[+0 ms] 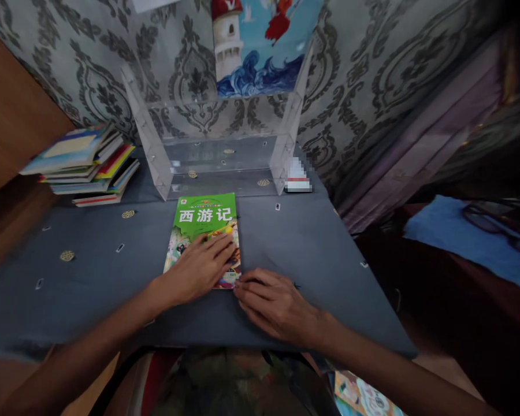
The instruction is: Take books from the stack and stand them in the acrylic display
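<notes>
A green-covered book (205,202) with large white Chinese characters lies closed on the table in front of me. My left hand (201,263) rests flat across the lower half of its cover, fingers stretched out, hiding part of the picture there. At the book's lower right corner is my right hand (281,303), its fingers curled together with the tips at that corner. How much of the corner is between them is hard to see.
Behind the book stands a clear acrylic rack (156,167), with a colourful illustrated book (260,63) at its top. To the left is a stack of books (91,164). A small blurred item (298,176) sits right of the rack on the blue-grey tablecloth (316,248).
</notes>
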`<state>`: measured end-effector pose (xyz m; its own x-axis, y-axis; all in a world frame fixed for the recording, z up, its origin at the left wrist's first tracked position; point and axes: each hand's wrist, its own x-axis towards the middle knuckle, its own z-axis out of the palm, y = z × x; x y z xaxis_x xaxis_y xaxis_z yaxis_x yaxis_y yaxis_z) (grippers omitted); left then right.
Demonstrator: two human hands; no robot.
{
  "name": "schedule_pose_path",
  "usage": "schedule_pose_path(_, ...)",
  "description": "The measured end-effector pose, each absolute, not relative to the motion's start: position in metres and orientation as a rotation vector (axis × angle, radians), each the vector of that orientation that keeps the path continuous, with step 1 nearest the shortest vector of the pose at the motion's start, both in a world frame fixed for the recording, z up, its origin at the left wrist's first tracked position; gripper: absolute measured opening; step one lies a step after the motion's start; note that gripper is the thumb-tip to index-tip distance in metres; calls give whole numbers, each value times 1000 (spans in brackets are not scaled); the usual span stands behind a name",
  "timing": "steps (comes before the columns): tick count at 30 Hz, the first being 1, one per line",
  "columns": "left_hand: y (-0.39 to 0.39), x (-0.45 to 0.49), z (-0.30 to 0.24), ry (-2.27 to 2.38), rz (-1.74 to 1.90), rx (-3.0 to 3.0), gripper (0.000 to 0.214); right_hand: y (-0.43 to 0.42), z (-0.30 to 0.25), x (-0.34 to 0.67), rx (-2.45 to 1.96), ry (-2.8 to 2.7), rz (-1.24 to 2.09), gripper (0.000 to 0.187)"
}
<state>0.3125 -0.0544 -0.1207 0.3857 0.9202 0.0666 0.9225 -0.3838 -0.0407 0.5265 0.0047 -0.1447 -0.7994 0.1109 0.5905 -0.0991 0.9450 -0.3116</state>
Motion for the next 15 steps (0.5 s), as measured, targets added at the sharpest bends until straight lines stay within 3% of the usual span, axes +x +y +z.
schedule_pose_path(9,43,295,-127,-1853,-18,-2449,44,5,-143,528,-4,-2480,502,16)
schedule_pose_path(15,53,290,-131,-1868,-101,-2430,44,6,-148,528,-8,-2458,510,17)
